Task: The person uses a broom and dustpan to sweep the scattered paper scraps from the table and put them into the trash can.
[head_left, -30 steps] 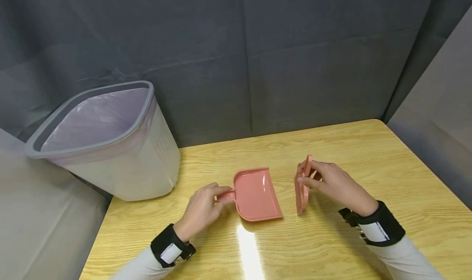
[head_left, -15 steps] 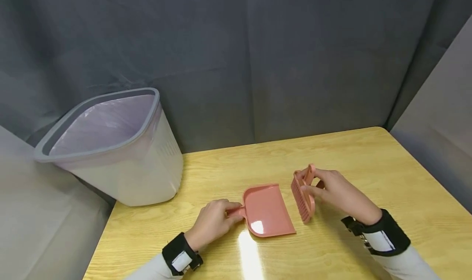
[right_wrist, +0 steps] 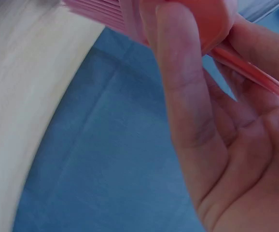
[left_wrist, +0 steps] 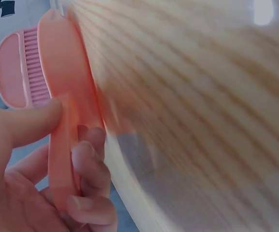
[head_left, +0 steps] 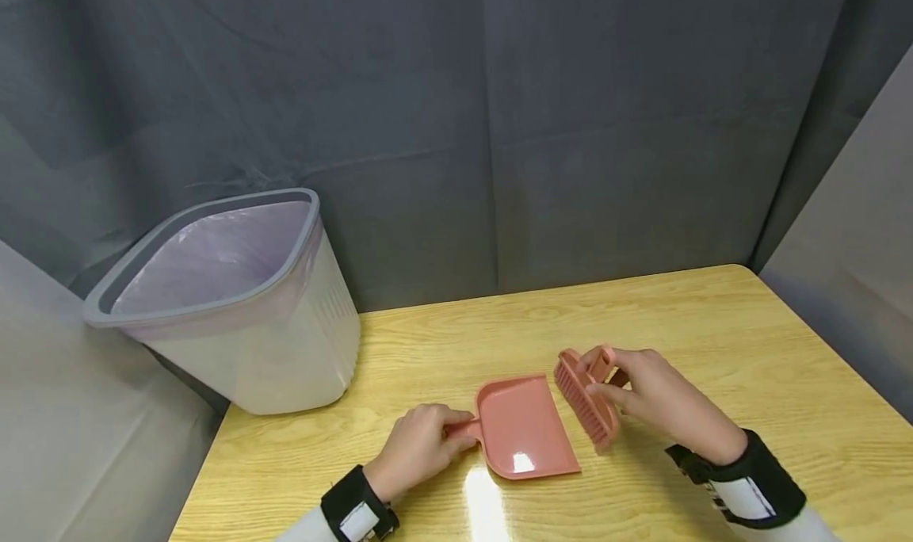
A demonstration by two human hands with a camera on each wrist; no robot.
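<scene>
A pink dustpan (head_left: 524,427) lies low over the wooden table with its open edge toward the right. My left hand (head_left: 421,451) grips its short handle, thumb on one side and fingers curled round the other, as the left wrist view shows on the dustpan handle (left_wrist: 62,159). To the right, my right hand (head_left: 652,391) holds a pink hand brush (head_left: 588,399) with the thumb against its body. Its bristles (left_wrist: 35,65) face the dustpan, close to the pan's front edge. In the right wrist view the brush's bristles (right_wrist: 98,14) show at the top, past my thumb.
At the back left stands a pale bin (head_left: 285,352) with a grey rim and a thin lilac liner. Dark grey cloth (head_left: 428,130) hangs behind the wooden table (head_left: 685,320), and light panels flank it on both sides.
The brush has turned from nearly upright edge-on to slanting, bristles toward the pan, and come closer to its edge. The dustpan has shifted right toward the brush; the whole view has tipped up somewhat.
</scene>
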